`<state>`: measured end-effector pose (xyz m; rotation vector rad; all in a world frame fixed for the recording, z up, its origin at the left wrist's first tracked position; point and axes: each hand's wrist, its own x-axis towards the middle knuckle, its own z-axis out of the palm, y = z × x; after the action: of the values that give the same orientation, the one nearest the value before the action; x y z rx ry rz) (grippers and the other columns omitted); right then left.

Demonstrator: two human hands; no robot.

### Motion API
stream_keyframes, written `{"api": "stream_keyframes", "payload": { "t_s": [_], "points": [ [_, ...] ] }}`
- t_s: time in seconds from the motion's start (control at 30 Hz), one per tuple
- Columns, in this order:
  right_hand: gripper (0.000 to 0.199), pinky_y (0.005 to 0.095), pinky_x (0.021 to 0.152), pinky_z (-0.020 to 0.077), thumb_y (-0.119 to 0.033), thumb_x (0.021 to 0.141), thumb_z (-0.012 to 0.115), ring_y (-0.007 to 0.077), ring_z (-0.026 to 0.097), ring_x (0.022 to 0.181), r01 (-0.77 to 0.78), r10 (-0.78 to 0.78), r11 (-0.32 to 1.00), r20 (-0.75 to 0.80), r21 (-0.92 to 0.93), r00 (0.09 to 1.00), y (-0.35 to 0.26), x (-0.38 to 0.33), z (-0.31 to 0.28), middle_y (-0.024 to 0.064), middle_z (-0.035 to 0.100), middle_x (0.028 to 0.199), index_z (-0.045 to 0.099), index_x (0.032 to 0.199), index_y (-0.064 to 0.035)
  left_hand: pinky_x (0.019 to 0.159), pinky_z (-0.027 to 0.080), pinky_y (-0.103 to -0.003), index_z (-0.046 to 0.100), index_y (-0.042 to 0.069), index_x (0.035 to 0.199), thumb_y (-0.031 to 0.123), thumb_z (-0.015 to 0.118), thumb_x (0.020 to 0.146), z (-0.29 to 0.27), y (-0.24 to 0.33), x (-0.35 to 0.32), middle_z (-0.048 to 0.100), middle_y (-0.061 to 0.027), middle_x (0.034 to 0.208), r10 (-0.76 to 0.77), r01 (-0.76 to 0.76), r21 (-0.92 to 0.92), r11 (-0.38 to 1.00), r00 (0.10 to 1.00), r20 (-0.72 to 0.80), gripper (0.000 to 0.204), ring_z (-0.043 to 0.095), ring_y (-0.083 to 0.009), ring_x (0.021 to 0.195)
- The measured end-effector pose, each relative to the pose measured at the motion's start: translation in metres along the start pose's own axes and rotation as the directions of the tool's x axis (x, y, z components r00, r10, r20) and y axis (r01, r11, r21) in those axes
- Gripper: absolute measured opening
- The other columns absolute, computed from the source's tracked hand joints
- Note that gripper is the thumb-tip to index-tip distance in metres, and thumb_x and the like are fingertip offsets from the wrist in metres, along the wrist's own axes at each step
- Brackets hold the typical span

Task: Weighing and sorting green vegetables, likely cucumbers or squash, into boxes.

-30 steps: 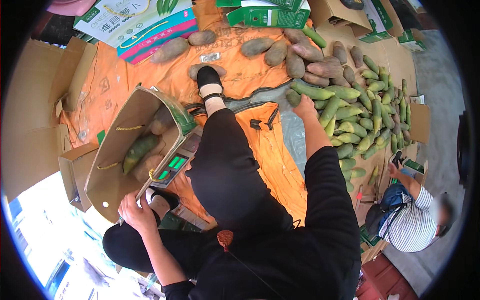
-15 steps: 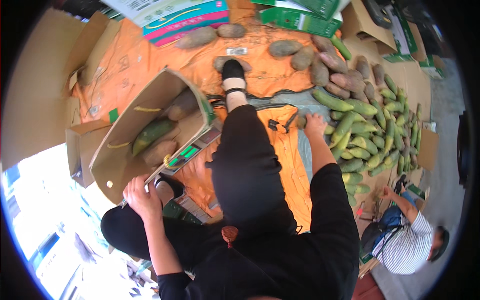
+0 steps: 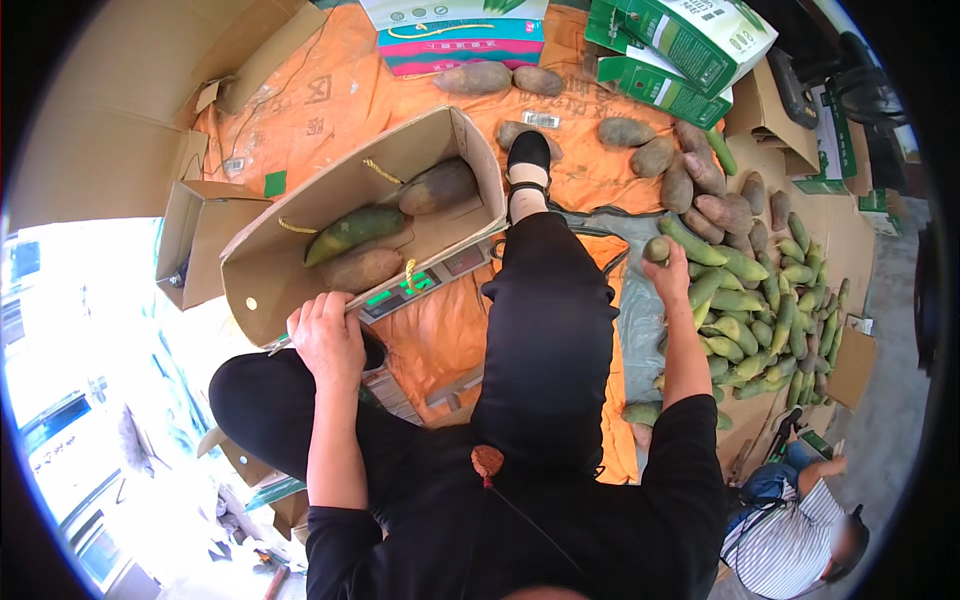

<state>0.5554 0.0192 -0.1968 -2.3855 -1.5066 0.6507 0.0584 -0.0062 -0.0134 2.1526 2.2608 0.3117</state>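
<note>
A small greenish-brown mango (image 3: 656, 249) sits in the right hand (image 3: 668, 282), whose grip is closed around it, above the pile of green mangoes (image 3: 760, 310) on the orange tarp (image 3: 330, 100). The left hand (image 3: 328, 338) clasps the near rim of the cardboard box (image 3: 300, 290), which holds three mangoes and rests on a digital scale (image 3: 425, 280).

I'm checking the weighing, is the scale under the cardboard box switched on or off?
On. The scale beneath the cardboard box shows lit green and red displays on its front panel, beside the left hand.
</note>
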Motion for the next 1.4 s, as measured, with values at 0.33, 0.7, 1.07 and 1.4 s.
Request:
{"api": "stream_keyframes", "payload": {
  "t_s": [0.33,0.7,1.07,1.4],
  "points": [
    [0.051,0.0294,0.092,0.0445,-0.002,0.078,0.07,0.0155,0.055,0.106,0.34,-0.237,0.39,-0.263,0.856,0.935,-0.213,-0.03,-0.152,0.0065,0.059,0.113,0.05,0.124,-0.0006,0.078,0.041,-0.039,0.06,0.009,0.08,0.008,0.067,0.07,-0.003,-0.002,-0.003,0.061,-0.0066,0.078,0.002,-0.002,-0.005,1.0,1.0,0.007,0.012,0.058,-0.0262,0.08],
    [0.056,0.0283,0.081,0.049,-0.013,0.069,0.083,0.0125,0.059,0.092,0.197,-0.608,0.275,0.012,0.941,0.794,-0.362,-0.062,-0.097,0.0049,0.061,0.1,0.05,0.113,-0.0027,0.077,0.04,-0.04,0.057,0.007,0.078,0.012,0.066,0.073,0.0,-0.002,-0.005,0.061,-0.0077,0.081,0.005,-0.007,0.051,0.999,1.0,0.029,0.011,0.058,-0.0278,0.083],
    [0.014,0.0253,0.068,0.0479,-0.011,0.078,0.069,0.0085,0.058,0.074,0.153,-0.193,0.633,-0.037,0.759,0.981,-0.151,-0.012,-0.005,0.0024,0.065,0.08,0.065,0.085,0.0001,0.077,0.041,-0.04,0.057,0.006,0.08,0.014,0.066,0.076,0.003,0.0,-0.006,0.062,-0.0087,0.08,0.058,-0.058,0.071,0.996,0.998,0.013,0.013,0.057,-0.0285,0.08],
    [0.047,0.037,0.087,0.048,-0.026,0.072,0.071,0.0313,0.062,0.099,-0.537,0.579,0.799,-0.105,0.272,0.808,0.142,-0.039,0.055,0.019,0.065,0.105,0.062,0.111,-0.0017,0.077,0.041,-0.04,0.061,0.007,0.081,0.015,0.068,0.077,0.006,0.003,-0.007,0.063,-0.0082,0.079,0.001,-0.004,0.09,0.996,1.0,0.028,0.011,0.059,-0.0288,0.081]
  ]
}}
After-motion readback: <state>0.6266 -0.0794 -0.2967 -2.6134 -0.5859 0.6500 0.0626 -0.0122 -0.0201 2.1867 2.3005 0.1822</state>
